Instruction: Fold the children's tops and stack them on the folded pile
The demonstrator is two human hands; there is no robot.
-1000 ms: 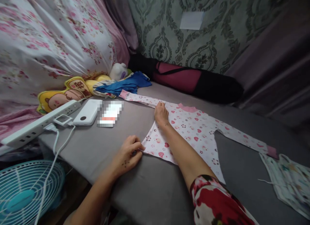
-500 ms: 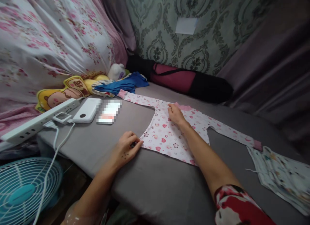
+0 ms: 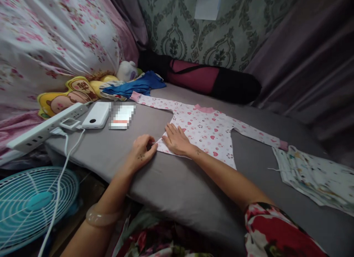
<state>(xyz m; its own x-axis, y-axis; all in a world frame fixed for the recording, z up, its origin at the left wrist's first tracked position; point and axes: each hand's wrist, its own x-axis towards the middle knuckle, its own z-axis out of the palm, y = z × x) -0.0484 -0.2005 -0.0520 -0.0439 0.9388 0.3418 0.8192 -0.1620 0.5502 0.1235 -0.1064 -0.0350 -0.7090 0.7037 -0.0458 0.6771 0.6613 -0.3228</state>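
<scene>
A white long-sleeved shirt (image 3: 206,129) with pink hearts, flowers and pink cuffs lies spread out on the grey sheet (image 3: 177,183), its collar facing away from me. At its near left corner, my left hand (image 3: 143,150) pinches the hem between thumb and fingers. My right hand (image 3: 177,139) rests flat on the lower left of the shirt, palm down, fingers extended. It sits just right of the left hand and covers part of the cloth.
Left of the shirt lie a phone (image 3: 123,117), a white power bank (image 3: 96,115) and a power strip (image 3: 47,128) with cables. A blue fan (image 3: 38,201) stands below the edge. Folded patterned cloth (image 3: 318,176) lies right; a black-and-maroon bag (image 3: 199,78) lies behind.
My right hand has come down from the collar to the shirt's lower left and flattened there. My left hand stays at the hem corner. The view has shifted slightly.
</scene>
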